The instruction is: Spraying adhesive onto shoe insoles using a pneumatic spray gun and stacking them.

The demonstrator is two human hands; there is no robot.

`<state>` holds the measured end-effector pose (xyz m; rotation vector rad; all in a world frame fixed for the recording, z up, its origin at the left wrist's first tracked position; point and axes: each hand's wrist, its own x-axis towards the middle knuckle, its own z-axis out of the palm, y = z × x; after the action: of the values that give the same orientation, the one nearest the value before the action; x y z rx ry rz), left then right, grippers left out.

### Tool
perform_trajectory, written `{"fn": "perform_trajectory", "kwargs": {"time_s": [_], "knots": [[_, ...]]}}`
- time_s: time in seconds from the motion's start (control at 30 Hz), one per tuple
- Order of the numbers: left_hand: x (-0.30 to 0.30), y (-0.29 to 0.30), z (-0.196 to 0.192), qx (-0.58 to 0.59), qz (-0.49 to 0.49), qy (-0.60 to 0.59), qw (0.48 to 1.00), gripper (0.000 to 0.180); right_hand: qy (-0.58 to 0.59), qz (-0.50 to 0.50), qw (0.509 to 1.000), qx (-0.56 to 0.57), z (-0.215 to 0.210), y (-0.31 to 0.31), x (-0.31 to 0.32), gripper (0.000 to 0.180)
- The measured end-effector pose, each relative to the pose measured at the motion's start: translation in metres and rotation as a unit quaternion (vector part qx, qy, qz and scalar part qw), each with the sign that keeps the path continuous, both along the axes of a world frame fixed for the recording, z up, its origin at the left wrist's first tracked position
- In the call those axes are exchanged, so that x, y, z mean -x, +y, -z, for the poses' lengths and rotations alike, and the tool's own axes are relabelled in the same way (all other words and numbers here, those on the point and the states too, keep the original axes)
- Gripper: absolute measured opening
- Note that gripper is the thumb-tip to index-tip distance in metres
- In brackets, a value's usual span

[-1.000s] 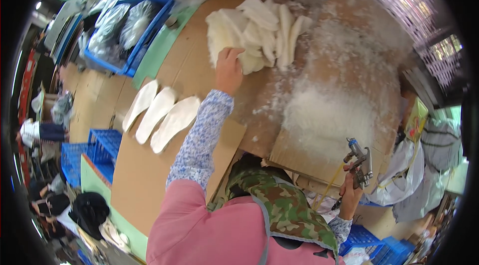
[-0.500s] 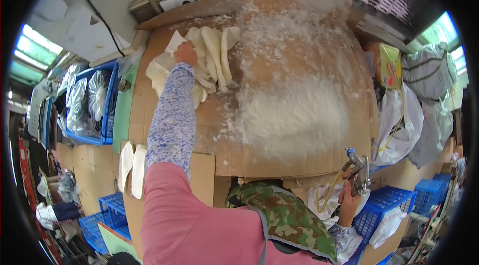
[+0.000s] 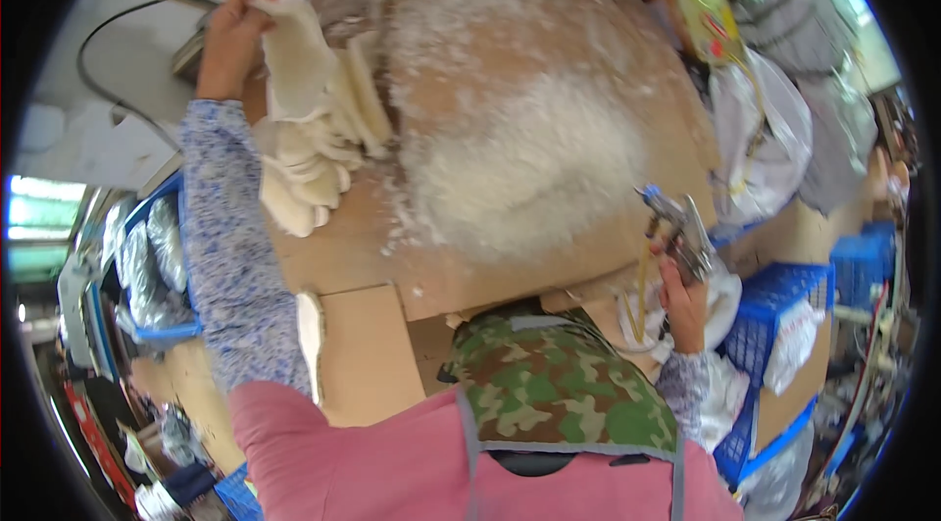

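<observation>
At the far left of the work surface, my left hand [image 3: 233, 46] pinches the top end of a cream-coloured insole [image 3: 297, 55]. That piece hangs lengthwise above a loose pile of similar cream insoles [image 3: 312, 163], some standing on edge and overlapping. On the right, my right hand [image 3: 684, 300] is wrapped around the handle of a metal spray gun [image 3: 676, 227], held over the near right edge of the surface. A yellow hose [image 3: 642, 296] runs down beside the gun. Another pale insole [image 3: 310, 330] lies near my left upper arm, partly hidden by the sleeve.
Brown cardboard [image 3: 470, 286] covers the surface, with a thick whitish, fibrous patch [image 3: 529, 178] across its middle. A yellow tin [image 3: 708, 16] and a white plastic bag [image 3: 760, 139] are at the right. Blue crates [image 3: 779, 320] stand lower right; another blue bin holds plastic-wrapped items left.
My left hand has lifted an insole from the pile and moved up and left with it. The right hand still grips the spray gun. The view has shifted.
</observation>
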<state>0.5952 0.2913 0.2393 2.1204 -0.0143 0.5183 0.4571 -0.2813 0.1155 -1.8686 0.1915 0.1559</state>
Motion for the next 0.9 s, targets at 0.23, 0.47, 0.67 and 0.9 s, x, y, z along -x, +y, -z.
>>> {"fn": "perform_trajectory", "kwargs": {"time_s": [0.23, 0.47, 0.67, 0.9], "knots": [[-0.019, -0.197, 0.005, 0.122, 0.275, -0.039, 0.953, 0.018, -0.031, 0.043, 0.996, -0.076, -0.001, -0.018, 0.007, 0.027], [0.011, -0.268, 0.17, 0.076, 0.254, 0.014, 0.964, 0.021, 0.003, 0.068, 0.996, -0.064, -0.002, -0.042, 0.023, 0.024], [0.066, -0.264, 0.264, 0.115, 0.072, 0.225, 0.965, 0.021, 0.034, -0.022, 0.997, -0.059, 0.007, -0.026, 0.011, 0.024], [0.079, -0.285, 0.262, 0.306, -0.028, 0.22, 0.926, 0.012, -0.034, -0.202, 0.978, -0.035, 0.009, 0.034, -0.019, 0.02]]}}
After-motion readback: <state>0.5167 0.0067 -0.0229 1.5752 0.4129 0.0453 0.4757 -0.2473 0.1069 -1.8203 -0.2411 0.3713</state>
